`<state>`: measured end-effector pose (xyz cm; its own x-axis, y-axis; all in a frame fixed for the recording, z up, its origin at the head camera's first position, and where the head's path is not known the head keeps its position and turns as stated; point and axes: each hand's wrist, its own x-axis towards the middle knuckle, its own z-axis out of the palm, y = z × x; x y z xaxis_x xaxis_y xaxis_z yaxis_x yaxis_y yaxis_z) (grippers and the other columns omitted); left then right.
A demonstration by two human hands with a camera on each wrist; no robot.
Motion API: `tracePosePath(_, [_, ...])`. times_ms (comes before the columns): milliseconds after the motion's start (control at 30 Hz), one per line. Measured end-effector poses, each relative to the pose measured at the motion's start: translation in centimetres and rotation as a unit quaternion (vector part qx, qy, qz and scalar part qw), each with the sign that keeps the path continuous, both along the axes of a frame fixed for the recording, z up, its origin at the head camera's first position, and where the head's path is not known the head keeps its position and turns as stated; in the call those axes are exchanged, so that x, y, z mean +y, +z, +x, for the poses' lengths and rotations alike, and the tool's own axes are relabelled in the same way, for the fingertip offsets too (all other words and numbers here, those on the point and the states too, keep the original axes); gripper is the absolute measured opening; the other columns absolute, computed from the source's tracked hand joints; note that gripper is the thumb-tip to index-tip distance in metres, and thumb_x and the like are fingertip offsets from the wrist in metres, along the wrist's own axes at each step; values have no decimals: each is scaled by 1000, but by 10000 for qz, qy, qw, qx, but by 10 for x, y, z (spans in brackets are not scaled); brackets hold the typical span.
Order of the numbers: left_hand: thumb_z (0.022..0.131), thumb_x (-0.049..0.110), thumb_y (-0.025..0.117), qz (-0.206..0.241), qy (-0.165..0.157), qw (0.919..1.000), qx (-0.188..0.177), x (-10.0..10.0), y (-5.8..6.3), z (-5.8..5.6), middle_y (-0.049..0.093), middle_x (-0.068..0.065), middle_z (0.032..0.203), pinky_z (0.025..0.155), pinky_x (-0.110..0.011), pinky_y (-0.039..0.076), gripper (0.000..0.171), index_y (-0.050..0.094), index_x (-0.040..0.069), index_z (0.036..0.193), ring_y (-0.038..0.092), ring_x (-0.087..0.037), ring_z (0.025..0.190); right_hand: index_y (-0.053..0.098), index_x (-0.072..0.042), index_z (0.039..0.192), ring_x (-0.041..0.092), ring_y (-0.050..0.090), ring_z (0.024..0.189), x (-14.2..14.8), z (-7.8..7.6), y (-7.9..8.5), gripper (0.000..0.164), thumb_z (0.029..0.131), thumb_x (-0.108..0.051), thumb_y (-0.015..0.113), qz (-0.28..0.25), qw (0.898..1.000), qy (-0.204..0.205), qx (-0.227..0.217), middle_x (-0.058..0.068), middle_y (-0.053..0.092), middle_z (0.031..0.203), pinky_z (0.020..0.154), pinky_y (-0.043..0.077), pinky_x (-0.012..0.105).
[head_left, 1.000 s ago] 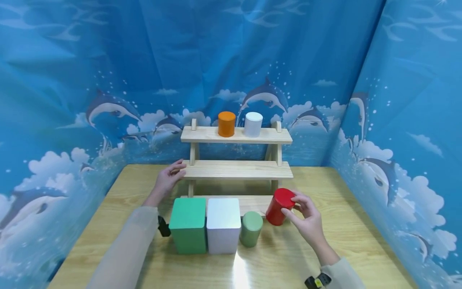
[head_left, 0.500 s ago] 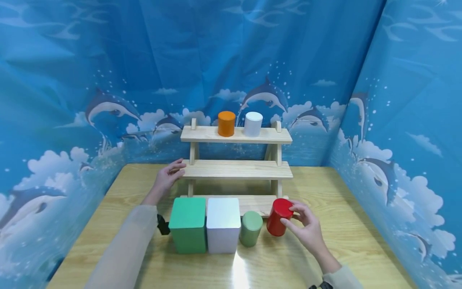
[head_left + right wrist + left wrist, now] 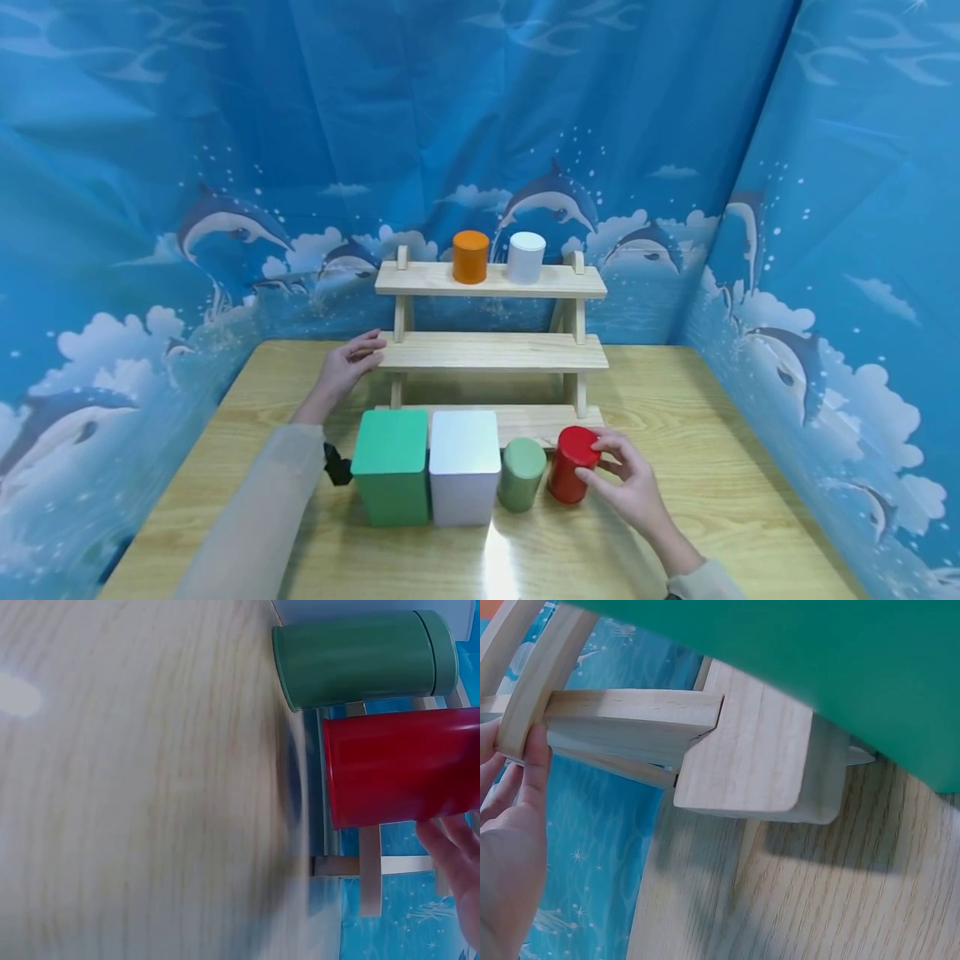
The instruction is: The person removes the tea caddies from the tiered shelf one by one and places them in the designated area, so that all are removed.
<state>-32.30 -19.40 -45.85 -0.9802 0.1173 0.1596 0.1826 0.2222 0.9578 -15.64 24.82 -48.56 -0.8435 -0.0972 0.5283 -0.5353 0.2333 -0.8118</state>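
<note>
My right hand (image 3: 628, 483) holds a red cylindrical canister (image 3: 573, 467) from its right side, thumb in front and fingers behind. In the right wrist view the red canister (image 3: 397, 769) is close above the table, beside a green canister (image 3: 364, 660). My left hand (image 3: 345, 368) grips the left end of the middle board (image 3: 495, 352) of a wooden three-tier stand. The left wrist view has the fingers (image 3: 536, 769) at that board's end (image 3: 536, 697). To the left of the red canister, a sage green canister (image 3: 522, 475) stands upright on the table.
A green box (image 3: 390, 467) and a white box (image 3: 465, 467) stand side by side before the stand, partly hiding its lowest board (image 3: 525, 423). On the top board (image 3: 420, 279) are an orange canister (image 3: 470, 258) and a white canister (image 3: 526, 260). Dolphin-printed blue curtains (image 3: 300, 125) enclose the table (image 3: 675, 400).
The right hand has brought the red canister down and nearer the front, from by the lowest board to beside the sage green canister. The left hand stays at the middle board.
</note>
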Motion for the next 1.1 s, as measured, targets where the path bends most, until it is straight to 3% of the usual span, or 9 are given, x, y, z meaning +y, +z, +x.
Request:
tracePosePath(200, [88,33,64,-70,34,9999,74,-1,-1,-2,39,-3,144,90,-29,47,44,60,4,121,46,-26,123,52,10,96,8,58,104,-7,7,10,34,70,17,71,85,9999,113,-89,33,50,116,76,54,30])
tracePosePath(500, [90,29,62,-125,-5,9998,167,0,0,-2,39,-6,144,93,-38,46,40,60,3,120,45,-29,123,53,5,96,11,58,104,-4,5,-1,35,69,16,73,25,9998,134,-112,29,52,117,75,54,30])
tracePosePath(700, [90,27,62,-77,13,9999,124,1,1,-1,41,-5,143,92,-34,46,37,61,4,120,45,-29,123,52,8,95,11,58,104,-7,11,3,34,69,17,72,-68,9997,117,-215,31,51,116,74,54,30])
tracePosePath(933, [90,29,62,-52,20,9999,110,0,-3,-1,40,-3,144,91,-30,46,40,60,4,120,46,-26,123,53,4,97,10,57,106,2,3,-20,37,69,14,74,-37,9996,257,-106,28,51,118,75,54,30])
tracePosePath(1100, [90,28,62,37,36,10000,7,0,-3,-1,40,-1,144,91,-30,46,39,60,4,120,45,-25,123,54,1,99,7,55,109,4,3,-23,36,71,10,75,124,9995,287,-104,26,52,119,77,54,29])
